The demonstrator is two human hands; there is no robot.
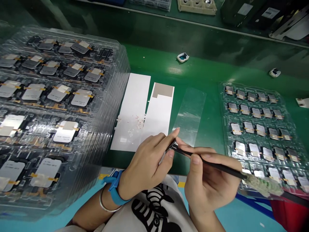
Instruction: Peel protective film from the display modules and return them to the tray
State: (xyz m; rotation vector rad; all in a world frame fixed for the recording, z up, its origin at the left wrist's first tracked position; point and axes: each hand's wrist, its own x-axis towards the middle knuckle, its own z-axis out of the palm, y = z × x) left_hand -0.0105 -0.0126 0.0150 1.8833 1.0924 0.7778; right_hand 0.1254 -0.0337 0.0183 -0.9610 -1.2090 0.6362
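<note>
My left hand [151,161], with a blue wrist strap and a bangle, pinches a small flat part [165,155] between thumb and fingers. The part has a dark edge and a silvery face; fingers cover most of it. My right hand [210,183] is closed around black tweezers [219,166], whose rear has a frayed grey-green wrapping [263,185]. The tweezers' tips meet the part's upper edge at my left fingertips. Just beyond the hands lie a white sheet [135,100] with tiny scraps and a narrower backing sheet [160,109] with a grey-brown patch.
A tall stack of clear trays [113,80] stands at left, holding small display-like modules [82,97]. At right, another clear tray [223,129] holds several rows of similar modules. Transparent film [190,109] lies on the green table [212,106]. Small white pieces [182,57] sit farther back, below a shelf.
</note>
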